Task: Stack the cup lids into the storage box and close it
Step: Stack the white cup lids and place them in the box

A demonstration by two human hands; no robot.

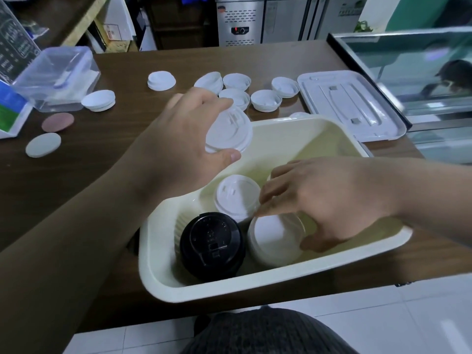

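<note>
Now your left hand (pixel 184 134) pinches a white lid (pixel 228 130) above the open storage box (pixel 255 284); your right hand (pixel 329 200) clasps a lid stack (pixel 274 241) inside. Loose lids (pixel 265 100) wait on the counter (pixel 122 103).

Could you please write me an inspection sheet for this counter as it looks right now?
Surface: dark wooden counter, no spills seen.
Job's things: cream storage box open, holding a black lid stack and white lid stacks; box cover lying behind it; loose white lids on the counter.
Clutter: clear plastic container, two flat discs at the left.
Grippers: left hand holds a white lid above the box; right hand grips a lid stack inside it.
Cables: nothing seen.
Surroundings: steel fridge behind, glass display case at the right.
</note>
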